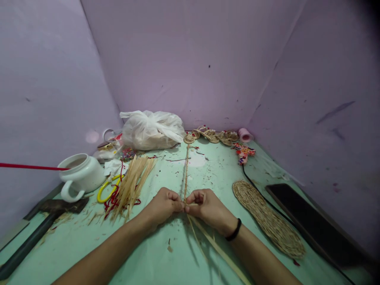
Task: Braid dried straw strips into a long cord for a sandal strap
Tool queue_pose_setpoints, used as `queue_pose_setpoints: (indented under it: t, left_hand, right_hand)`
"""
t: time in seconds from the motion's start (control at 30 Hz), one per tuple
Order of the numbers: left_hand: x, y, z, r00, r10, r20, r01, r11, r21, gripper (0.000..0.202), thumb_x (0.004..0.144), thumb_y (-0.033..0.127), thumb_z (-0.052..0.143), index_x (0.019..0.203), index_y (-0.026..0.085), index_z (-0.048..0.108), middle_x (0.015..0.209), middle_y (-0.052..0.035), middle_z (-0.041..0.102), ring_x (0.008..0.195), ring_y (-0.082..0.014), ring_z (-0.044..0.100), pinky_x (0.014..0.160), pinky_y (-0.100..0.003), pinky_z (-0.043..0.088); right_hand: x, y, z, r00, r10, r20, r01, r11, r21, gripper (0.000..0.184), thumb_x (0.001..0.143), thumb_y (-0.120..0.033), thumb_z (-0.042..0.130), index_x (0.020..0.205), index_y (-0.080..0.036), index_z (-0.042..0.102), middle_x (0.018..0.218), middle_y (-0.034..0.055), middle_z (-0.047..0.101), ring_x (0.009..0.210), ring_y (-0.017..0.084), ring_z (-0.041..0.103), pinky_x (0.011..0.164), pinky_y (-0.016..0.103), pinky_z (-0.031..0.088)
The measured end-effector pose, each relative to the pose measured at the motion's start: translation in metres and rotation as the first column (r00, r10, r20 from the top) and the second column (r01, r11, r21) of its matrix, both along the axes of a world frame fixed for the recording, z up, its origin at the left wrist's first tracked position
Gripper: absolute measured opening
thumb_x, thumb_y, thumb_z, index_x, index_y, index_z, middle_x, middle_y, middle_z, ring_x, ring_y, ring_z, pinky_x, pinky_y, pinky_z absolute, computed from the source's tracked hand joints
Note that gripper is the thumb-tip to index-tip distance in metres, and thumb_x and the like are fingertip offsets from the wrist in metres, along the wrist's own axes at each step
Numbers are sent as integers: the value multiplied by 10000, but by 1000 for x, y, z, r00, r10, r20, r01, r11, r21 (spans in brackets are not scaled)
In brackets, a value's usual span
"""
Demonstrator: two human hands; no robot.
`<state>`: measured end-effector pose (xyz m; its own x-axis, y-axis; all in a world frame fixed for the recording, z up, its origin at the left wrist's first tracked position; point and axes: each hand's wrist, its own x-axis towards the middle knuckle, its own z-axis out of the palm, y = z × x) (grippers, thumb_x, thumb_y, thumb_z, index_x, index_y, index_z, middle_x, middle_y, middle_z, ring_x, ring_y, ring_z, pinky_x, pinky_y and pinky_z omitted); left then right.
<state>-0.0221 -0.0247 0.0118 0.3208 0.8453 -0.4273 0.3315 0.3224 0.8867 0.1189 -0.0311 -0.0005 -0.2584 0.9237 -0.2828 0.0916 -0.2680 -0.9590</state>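
Observation:
My left hand (164, 204) and my right hand (208, 208) meet at the middle of the green table (166, 253), both closed in a pinch on a thin braided straw cord (186, 174). The braid runs taut away from my fingers to a small coil (189, 138) near the back wall. Loose straw strands (213, 243) trail from under my right hand toward me. A black band sits on my right wrist.
A bundle of straw strips (133, 182) lies left with red thread and yellow-handled scissors (107, 188). A white mug (80, 174), a plastic bag (152, 130), a woven oval sole (267, 217), a dark phone (311, 223), small straw sandals (218, 136) and a patterned glue gun (243, 152) surround them.

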Motion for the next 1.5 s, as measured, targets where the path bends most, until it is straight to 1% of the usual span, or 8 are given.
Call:
queue_pose_setpoints:
  t: [0.43, 0.6, 0.73, 0.83, 1.0, 1.17, 1.37, 1.5]
  left_hand:
    - [5, -2, -4, 996, 30, -85, -21, 994, 104, 136, 530, 151, 448, 398, 142, 417, 354, 66, 258, 377, -36, 196, 412, -225, 102]
    - [5, -4, 1, 992, 117, 38, -116, 993, -21, 121, 508, 156, 453, 392, 149, 419, 319, 71, 250, 344, -35, 177, 388, -217, 96]
    - [0, -3, 4, 999, 42, 23, -43, 998, 51, 71, 494, 153, 465, 431, 131, 489, 349, 57, 339, 366, -40, 239, 393, -207, 144]
    - [-3, -3, 5, 1000, -16, -2, 16, 996, 87, 63, 477, 127, 462, 458, 116, 521, 393, 46, 391, 402, -42, 272, 414, -204, 167]
    - [-6, -2, 7, 995, -54, 80, 49, 997, 52, 90, 491, 154, 482, 493, 111, 561, 372, 53, 372, 380, -42, 237, 414, -216, 144]
    - [-7, -1, 6, 984, -38, 174, 37, 999, 5, 96, 478, 160, 480, 493, 112, 563, 377, 32, 431, 370, -48, 263, 417, -216, 153]
    - [-10, 0, 5, 996, -34, 88, 32, 999, 24, 83, 476, 142, 481, 487, 117, 559, 359, 53, 375, 369, -45, 235, 406, -215, 140]
    - [-9, 1, -2, 998, -53, 36, 53, 998, 15, 47, 477, 135, 480, 465, 130, 525, 358, 56, 371, 361, -48, 236, 393, -217, 148]
  right_hand:
    - [0, -20, 15, 867, -94, 489, -28, 971, 236, 118, 587, -203, 560, 480, -158, 577, 445, 19, 528, 420, 91, 405, 411, 224, 234]
    - [-13, -39, 17, 752, -159, 639, -212, 860, 463, 174, 671, -170, 472, 548, -163, 595, 515, 52, 584, 463, 116, 452, 466, 252, 233]
    - [-17, -46, 15, 726, -156, 670, -317, 788, 527, 183, 696, -138, 441, 655, -157, 618, 638, 71, 628, 542, 132, 497, 506, 258, 254]
    - [-10, -39, 18, 785, -82, 614, -268, 849, 456, 161, 684, -246, 524, 572, -159, 601, 535, 34, 584, 479, 109, 454, 472, 244, 243]
    - [4, -16, 24, 956, -225, 187, 185, 960, 208, 297, 684, -406, 538, 533, -150, 537, 508, 22, 532, 494, 107, 458, 489, 232, 333]
    - [-6, -15, 22, 961, -37, -272, -29, 972, -234, 219, 591, -325, 615, 622, -141, 501, 545, 3, 529, 495, 100, 513, 535, 250, 408]
    - [-5, -18, 16, 999, -2, -54, -11, 973, -230, 236, 637, -356, 568, 574, -137, 508, 442, -8, 502, 386, 86, 457, 427, 229, 370]
    - [7, -31, 4, 998, 18, -66, -31, 977, -210, 284, 582, -392, 616, 562, -128, 512, 471, -1, 531, 387, 68, 451, 425, 210, 354]
